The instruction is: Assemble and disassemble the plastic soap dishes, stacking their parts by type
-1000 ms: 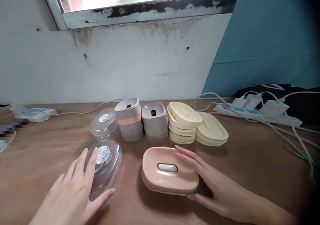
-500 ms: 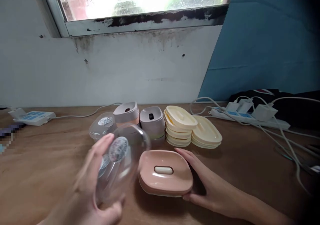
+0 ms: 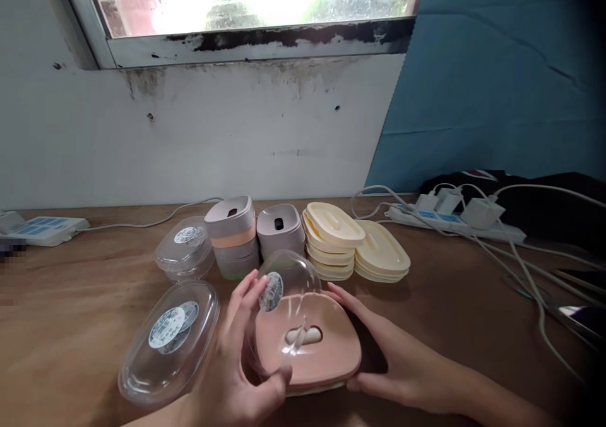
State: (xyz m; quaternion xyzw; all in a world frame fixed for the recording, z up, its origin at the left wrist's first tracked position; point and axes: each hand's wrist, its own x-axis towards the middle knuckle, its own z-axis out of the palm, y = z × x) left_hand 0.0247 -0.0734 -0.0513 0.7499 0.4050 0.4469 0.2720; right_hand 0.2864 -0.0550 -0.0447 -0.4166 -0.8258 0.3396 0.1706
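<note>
A pink soap dish (image 3: 322, 357) with an oval hole lies on the wooden table (image 3: 473, 313) in front of me. My left hand (image 3: 237, 364) grips a clear plastic lid (image 3: 286, 288) with a round sticker and holds it tilted over the dish's left side. My right hand (image 3: 392, 357) lies flat against the dish's right edge, fingers stretched. A stack of clear lids (image 3: 168, 338) lies to the left of my left hand.
Behind stand another clear lid stack (image 3: 185, 255), two stacks of grey trays (image 3: 255, 234) and two stacks of cream lids (image 3: 357, 244). A power strip with chargers and cables (image 3: 454, 215) lies at the right, a white strip (image 3: 42, 230) at the left, a phone (image 3: 587, 319) at far right.
My left hand lifted one clear lid off the stack on the left and carried it rightwards over the pink dish. My right hand stayed at the dish's edge.
</note>
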